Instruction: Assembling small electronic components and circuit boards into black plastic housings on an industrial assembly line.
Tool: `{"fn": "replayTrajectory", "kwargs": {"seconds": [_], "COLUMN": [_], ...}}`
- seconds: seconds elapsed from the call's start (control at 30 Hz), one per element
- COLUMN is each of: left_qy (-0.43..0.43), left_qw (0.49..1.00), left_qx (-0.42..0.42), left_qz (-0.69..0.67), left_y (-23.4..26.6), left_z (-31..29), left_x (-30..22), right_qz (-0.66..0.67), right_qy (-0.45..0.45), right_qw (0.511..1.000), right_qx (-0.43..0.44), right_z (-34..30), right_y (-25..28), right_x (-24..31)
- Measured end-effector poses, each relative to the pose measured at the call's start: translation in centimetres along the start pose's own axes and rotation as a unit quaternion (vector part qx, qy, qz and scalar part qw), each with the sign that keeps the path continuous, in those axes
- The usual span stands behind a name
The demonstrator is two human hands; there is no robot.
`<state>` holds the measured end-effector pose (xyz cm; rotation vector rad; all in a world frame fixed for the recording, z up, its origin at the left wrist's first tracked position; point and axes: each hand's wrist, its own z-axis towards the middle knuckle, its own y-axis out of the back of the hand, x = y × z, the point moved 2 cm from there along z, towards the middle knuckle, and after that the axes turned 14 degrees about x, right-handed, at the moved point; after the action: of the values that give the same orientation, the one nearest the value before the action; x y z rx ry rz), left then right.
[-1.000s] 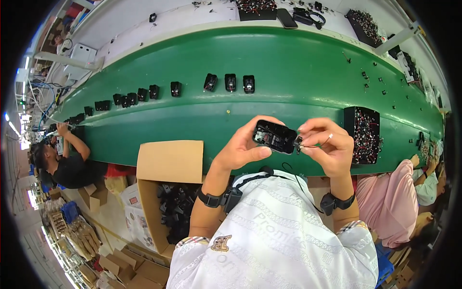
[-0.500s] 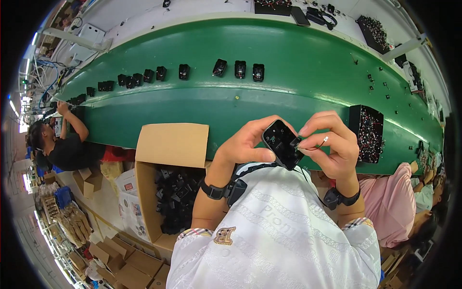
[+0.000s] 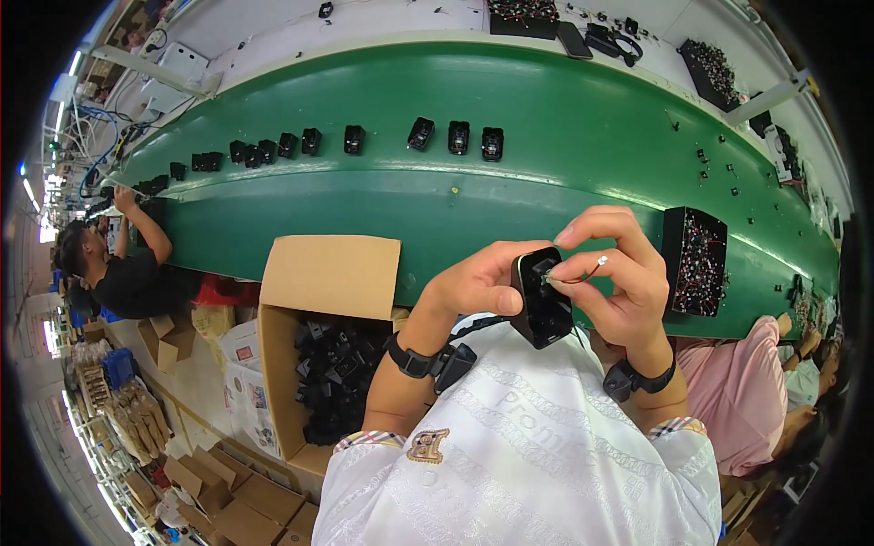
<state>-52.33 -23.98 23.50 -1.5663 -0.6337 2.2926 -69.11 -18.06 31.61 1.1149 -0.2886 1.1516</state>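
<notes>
A black plastic housing (image 3: pixel 546 314), hollow on the side facing me, is tilted up in front of my chest. My left hand (image 3: pixel 482 278) grips it along its left edge, thumb on the near side. Fingers of my right hand (image 3: pixel 619 273) reach into the housing's upper part and pinch a small part with a thin wire lead (image 3: pixel 583 276) that ends in a white connector. The part itself is mostly hidden by the fingertips. To the right of that hand stands a black bin (image 3: pixel 675 264) of small wired parts.
Green workbench (image 3: pixel 537 196) carries a row of black housings (image 3: pixel 458 138) at its far side. An open cardboard box (image 3: pixel 282 391) of black parts stands at my left. Co-workers sit at the left (image 3: pixel 127 264) and right (image 3: pixel 746 391). Loose wired parts lie far right.
The housing has tipped more upright, its hollow turned toward my right hand. My right fingers have moved from its right edge into its upper part with the wired piece.
</notes>
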Motion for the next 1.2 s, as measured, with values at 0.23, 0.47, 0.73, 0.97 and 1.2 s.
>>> {"fn": "replayTrajectory", "kwargs": {"seconds": [0.23, 0.47, 0.73, 0.97, 1.2], "left_qy": [0.0, -0.015, -0.014, -0.054, -0.195], "left_qw": [0.998, 0.998, 0.995, 0.974, 0.646], "left_qx": [0.029, 0.02, 0.073, -0.106, -0.282], "left_qz": [0.048, 0.064, 0.073, 0.193, 0.681], "left_y": [0.5, 0.5, 0.7, -0.6, -1.8], "left_z": [0.0, 0.1, 0.1, 1.3, 3.0], "left_x": [0.1, 0.5, 0.5, -0.5, -1.0], "right_qz": [-0.022, -0.044, -0.091, 0.211, 0.164], "right_qy": [-0.013, -0.013, 0.014, -0.099, -0.134], "right_qw": [0.999, 0.998, 0.996, 0.963, 0.973], "right_qx": [-0.03, -0.041, -0.013, -0.133, -0.089], "right_z": [0.1, -0.1, -0.2, -2.2, -1.8], "right_y": [-0.4, -0.4, 0.1, 1.8, 0.2], "right_x": [0.7, 0.9, 1.2, 0.6, -0.2]}}
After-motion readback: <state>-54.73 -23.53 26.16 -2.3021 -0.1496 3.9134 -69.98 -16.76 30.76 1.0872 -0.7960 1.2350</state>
